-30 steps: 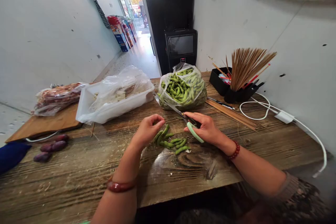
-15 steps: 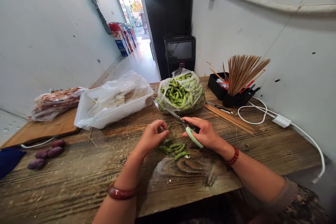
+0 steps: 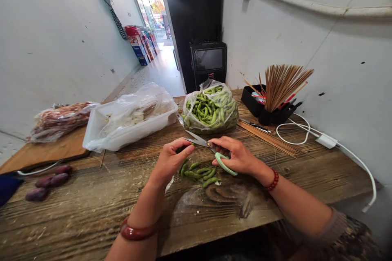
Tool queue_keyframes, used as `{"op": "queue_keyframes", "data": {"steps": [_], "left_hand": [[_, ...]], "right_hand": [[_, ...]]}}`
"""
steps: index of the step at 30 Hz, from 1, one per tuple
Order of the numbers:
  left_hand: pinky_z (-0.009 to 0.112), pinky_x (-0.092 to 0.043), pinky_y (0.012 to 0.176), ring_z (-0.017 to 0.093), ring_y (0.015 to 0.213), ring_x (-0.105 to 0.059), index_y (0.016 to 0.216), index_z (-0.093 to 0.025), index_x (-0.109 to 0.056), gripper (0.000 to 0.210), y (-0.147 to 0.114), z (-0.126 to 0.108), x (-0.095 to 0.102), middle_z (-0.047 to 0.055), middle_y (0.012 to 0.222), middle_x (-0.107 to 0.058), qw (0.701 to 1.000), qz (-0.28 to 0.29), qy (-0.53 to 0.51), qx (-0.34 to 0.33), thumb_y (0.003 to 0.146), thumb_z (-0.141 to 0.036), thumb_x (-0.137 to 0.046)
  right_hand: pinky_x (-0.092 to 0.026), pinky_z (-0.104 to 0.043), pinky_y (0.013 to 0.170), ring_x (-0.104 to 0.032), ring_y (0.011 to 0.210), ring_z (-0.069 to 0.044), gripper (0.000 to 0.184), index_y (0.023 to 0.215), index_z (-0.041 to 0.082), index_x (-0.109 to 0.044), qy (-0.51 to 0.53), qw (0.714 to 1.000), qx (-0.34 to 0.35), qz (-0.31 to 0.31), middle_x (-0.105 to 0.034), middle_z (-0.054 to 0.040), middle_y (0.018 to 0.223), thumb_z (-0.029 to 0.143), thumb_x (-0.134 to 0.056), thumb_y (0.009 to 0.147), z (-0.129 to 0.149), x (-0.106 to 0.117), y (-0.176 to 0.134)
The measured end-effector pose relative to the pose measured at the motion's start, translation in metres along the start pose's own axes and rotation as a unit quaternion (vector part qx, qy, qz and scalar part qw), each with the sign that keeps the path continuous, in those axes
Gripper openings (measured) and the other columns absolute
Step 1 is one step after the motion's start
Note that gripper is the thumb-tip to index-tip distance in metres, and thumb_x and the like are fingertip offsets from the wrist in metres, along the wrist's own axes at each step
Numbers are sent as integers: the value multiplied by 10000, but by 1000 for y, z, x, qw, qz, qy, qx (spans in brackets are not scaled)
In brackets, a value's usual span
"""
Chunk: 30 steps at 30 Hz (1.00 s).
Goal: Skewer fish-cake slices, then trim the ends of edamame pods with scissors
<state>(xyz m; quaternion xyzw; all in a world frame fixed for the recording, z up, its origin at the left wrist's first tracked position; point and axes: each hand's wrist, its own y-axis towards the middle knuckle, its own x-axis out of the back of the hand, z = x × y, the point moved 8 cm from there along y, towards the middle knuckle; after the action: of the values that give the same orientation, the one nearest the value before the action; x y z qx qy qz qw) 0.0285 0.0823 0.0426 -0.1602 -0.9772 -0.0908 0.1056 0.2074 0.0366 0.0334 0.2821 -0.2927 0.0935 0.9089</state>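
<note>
My right hand [image 3: 234, 155] grips a pair of scissors with pale green handles [image 3: 225, 164], the blades spread and pointing left. Between the thumb and fingers of my left hand [image 3: 171, 159] is a green soybean pod [image 3: 192, 144], mostly hidden by the fingers. The blades reach right up to those fingertips. Beneath both hands a small pile of loose soybean pods [image 3: 202, 172] lies on the wooden table [image 3: 122, 204]. Just beyond the scissors stands a clear plastic bag [image 3: 228, 116] full of green pods.
To the left are a white tub [image 3: 128, 138] covered with plastic, bagged meat [image 3: 61, 120] on a cutting board [image 3: 58, 151], and several purple-red fruits [image 3: 50, 181]. At the right, a black holder [image 3: 266, 117] carries wooden skewers [image 3: 283, 85], near a white cable [image 3: 306, 140].
The scissors' blades have opened and swung toward my left hand. My left fingers have closed on a pod and turned toward the blades. The view has shifted slightly.
</note>
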Motion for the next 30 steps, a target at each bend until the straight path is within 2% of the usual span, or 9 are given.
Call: {"op": "queue_keyframes", "data": {"steps": [8,18,30], "left_hand": [[270,-410,752,181,790,-560,840,-186,-769,140,0,-9,2,43,805,-659,999,9,18,-46,790,-273,-671],[284,-400,756,184,796,-544,816,-183,-755,129,0,-10,-1,49,805,-633,998,31,15,-50,810,-269,-659],[279,-392,721,172,773,-531,773,-157,-740,113,1,-8,0,47,786,-610,998,31,34,-40,768,-259,-690]], "right_hand": [[-474,-283,741,-569,800,-164,542,1272,218,-571,-28,999,14,13,-609,-40,926,320,-750,770,5,2,0],[-457,-267,704,-549,760,-149,533,1276,199,-572,-42,999,18,21,-582,-29,893,353,-729,791,6,1,-1],[-458,-251,680,-560,716,-136,503,1269,207,-590,-49,998,16,27,-621,-23,859,341,-723,803,4,1,-2]]}}
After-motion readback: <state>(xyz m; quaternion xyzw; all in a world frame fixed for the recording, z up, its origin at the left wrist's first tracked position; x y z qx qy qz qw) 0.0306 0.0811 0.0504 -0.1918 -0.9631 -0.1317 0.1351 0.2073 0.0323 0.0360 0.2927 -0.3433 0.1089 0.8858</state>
